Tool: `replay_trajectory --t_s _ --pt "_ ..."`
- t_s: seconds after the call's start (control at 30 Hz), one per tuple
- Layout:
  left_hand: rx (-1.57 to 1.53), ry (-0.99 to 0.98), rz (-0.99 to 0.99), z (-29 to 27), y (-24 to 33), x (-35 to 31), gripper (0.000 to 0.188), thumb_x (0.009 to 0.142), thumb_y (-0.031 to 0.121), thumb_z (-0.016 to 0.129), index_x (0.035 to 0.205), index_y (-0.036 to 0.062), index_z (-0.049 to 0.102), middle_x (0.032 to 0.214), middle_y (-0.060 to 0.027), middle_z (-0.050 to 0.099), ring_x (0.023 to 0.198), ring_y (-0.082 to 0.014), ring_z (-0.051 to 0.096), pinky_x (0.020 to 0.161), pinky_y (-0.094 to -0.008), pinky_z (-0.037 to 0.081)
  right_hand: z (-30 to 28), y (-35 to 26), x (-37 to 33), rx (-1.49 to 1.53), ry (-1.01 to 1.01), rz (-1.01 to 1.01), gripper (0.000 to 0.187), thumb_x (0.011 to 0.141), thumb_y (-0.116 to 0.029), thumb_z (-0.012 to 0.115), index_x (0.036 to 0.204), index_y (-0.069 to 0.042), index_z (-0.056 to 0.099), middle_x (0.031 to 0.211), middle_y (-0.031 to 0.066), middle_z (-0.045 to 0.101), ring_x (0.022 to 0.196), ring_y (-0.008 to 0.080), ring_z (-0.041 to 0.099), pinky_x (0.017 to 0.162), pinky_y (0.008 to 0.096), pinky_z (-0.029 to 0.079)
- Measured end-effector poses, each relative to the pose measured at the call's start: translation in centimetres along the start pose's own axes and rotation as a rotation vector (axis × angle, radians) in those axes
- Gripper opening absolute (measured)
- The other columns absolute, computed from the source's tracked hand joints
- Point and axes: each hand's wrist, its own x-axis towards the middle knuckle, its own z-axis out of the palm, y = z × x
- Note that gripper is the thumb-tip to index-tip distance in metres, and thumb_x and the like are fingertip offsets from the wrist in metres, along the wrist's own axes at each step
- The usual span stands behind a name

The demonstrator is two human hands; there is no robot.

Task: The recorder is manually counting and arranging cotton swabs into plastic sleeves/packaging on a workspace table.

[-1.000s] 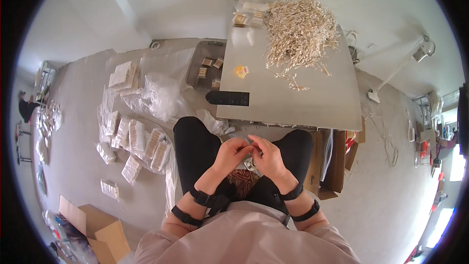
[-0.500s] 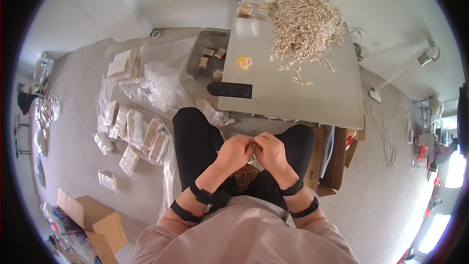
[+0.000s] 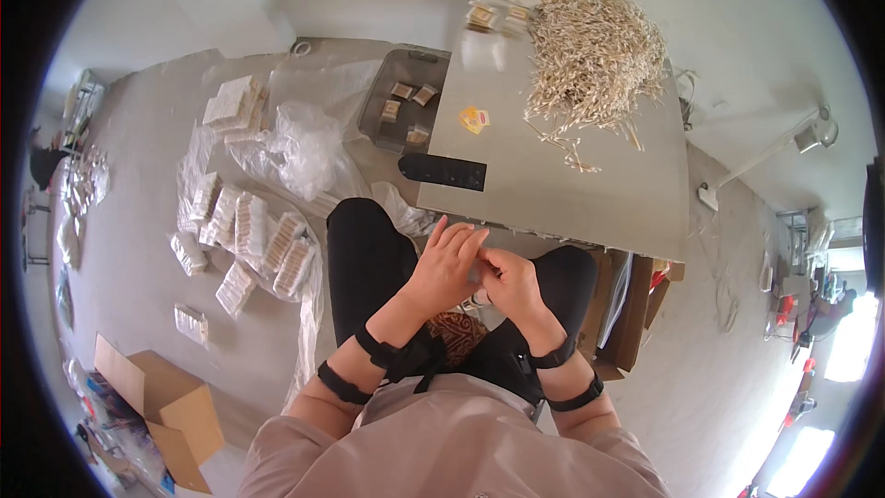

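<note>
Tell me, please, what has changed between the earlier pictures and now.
The left hand has straightened its fingers forward, toward the table; the right hand stays curled beside it. Any grip change is hidden. The stick pile and black strip stayed put.

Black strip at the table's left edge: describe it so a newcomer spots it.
Find the flat grey tabletop ahead of the person, then its left edge near the closest corner. There lies a long, flat black strip, its rounded left end jutting past the edge, its right end square. Unlike the small yellow-and-white piece farther back, it is black and elongated.
</note>
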Motion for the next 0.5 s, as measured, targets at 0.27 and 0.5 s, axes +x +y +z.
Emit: replay_trajectory --t_s 0.27,0.5 --pt "-0.015 0.098 -0.028 1.2 -2.4 0.5 0.059 0.064 0.009 0.076 0.117 0.0059 0.049 0.109 -0.0131 0.058 0.11 -0.0339 0.056 0.105 -0.0515 0.036 1.3 0.6 2.3 -0.161 0.014 -0.128 0.018 0.079 0.001 0.059 0.095 -0.004 0.065 0.083 0.0164 0.066 0.077 0.0361 0.065 0.065 0.0399 0.052" --pt "-0.079 0.154 -0.022 1.1 -5.0 1.1 0.05 0.065 0.007 0.076 0.109 0.0048 0.051 0.093 -0.0122 0.056 0.093 -0.0346 0.056 0.092 -0.0449 0.043 2.6 1.6 3.9 -0.106 0.072 -0.12 0.015 0.08 0.001 0.06 0.095 -0.003 0.064 0.084 0.0162 0.066 0.077 0.0353 0.065 0.065 0.0402 0.052"
